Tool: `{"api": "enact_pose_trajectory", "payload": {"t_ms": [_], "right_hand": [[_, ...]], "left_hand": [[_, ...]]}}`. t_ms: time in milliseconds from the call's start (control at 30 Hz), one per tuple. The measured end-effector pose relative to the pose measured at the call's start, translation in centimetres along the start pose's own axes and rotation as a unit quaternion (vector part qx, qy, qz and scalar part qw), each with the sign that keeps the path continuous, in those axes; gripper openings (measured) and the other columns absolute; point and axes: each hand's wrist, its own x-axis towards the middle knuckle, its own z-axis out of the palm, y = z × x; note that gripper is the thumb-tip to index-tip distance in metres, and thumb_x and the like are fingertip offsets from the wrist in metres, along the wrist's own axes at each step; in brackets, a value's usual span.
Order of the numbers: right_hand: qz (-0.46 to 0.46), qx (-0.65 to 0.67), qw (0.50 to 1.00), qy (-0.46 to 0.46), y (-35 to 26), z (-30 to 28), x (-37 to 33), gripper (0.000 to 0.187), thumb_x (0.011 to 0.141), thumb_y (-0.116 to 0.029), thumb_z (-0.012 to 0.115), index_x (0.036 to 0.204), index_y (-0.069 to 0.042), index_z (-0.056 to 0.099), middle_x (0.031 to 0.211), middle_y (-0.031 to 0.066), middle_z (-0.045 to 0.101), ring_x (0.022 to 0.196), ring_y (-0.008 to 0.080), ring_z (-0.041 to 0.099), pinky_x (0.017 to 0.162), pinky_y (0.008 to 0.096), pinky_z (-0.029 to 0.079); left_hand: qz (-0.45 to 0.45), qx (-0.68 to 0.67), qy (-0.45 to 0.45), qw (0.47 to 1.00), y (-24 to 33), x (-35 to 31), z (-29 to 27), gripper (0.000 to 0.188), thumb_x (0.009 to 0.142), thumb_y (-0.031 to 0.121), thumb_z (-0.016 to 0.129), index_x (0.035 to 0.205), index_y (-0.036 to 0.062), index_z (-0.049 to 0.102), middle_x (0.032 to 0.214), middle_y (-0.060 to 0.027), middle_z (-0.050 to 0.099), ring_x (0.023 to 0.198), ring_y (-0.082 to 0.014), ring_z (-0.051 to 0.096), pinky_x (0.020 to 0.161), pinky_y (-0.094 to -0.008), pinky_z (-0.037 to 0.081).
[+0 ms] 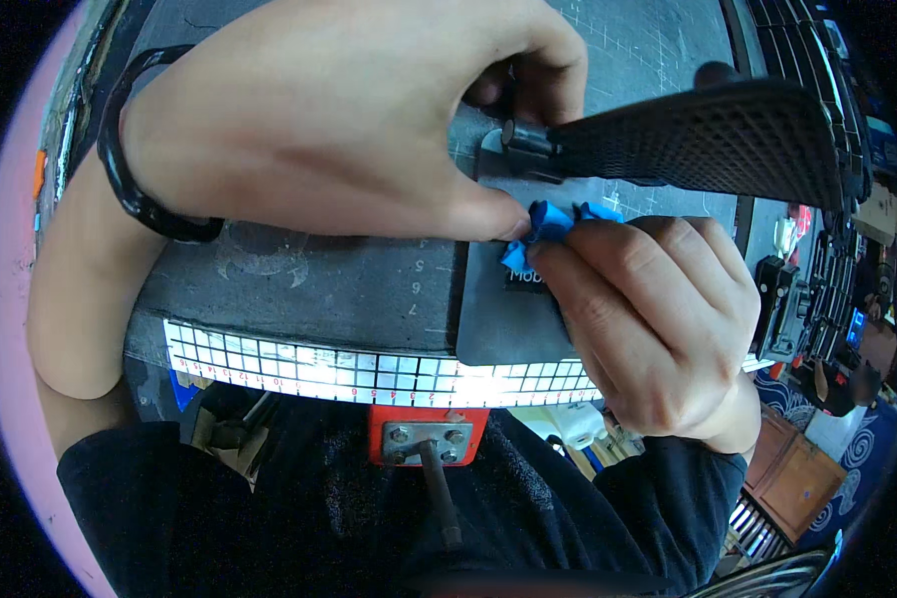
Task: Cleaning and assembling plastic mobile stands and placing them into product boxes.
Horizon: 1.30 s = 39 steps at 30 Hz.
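The right hand [658, 329] pinches blue tape [548, 224]; the left hand [339, 120] presses the dark plate [498, 329], which might slide off the table [299, 289].

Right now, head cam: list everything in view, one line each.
grey flat plate: 1, dark grey, on the mat at its near edge, under both hands
blue piece: 1, blue, pinched on the plate
black textured handle: 1, black, lying across the plate's far end
cutting mat: 1, dark grey with a white ruled near edge, on the bench
red bracket: 1, red with a metal plate, below the mat edge
wristband: 1, black, left wrist
left hand: 1, thumb pressing the plate
right hand: 1, fingers on the blue piece
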Motion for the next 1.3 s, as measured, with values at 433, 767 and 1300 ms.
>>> {"api": "enact_pose_trajectory", "payload": {"t_ms": [433, 767, 1300], "right_hand": [[-0.011, -0.007, 1.0, -0.026, -0.2, -0.3, -0.1, 0.033, 0.064, -0.01, 0.077, 0.094, 0.001, 0.081, 0.088, 0.0087, 0.071, 0.07, 0.017, 0.06, 0.059, 0.0311, 0.043], [0.02, 0.04, 0.998, -0.035, 0.0, -0.3, 0.1, 0.032, 0.063, -0.005, 0.081, 0.094, 0.0, 0.079, 0.088, 0.0087, 0.071, 0.07, 0.0196, 0.062, 0.061, 0.0328, 0.046], [0.123, 0.187, 0.974, -0.02, 0.3, -0.8, -0.3, 0.027, 0.073, -0.009, 0.091, 0.097, -0.002, 0.082, 0.092, 0.0099, 0.073, 0.079, 0.0225, 0.07, 0.069, 0.0321, 0.057]], "left_hand": [[0.028, -0.004, 0.111, 0.993, -2.0, -1.1, 2.0, 0.071, 0.072, 0.013, 0.098, 0.136, 0.0012, 0.068, 0.13, -0.0145, 0.073, 0.123, -0.0281, 0.068, 0.108, -0.0366, 0.051], [0.026, -0.069, -0.017, 0.997, -0.5, 0.1, -0.6, 0.035, 0.082, 0.022, 0.087, 0.106, 0.0011, 0.071, 0.096, -0.0146, 0.072, 0.085, -0.0302, 0.069, 0.079, -0.0369, 0.055], [-0.028, 0.001, 0.052, 0.998, -2.1, -1.8, 2.0, 0.058, 0.076, 0.024, 0.098, 0.125, 0.0028, 0.075, 0.122, -0.0145, 0.077, 0.111, -0.0274, 0.073, 0.098, -0.0353, 0.057]]}}
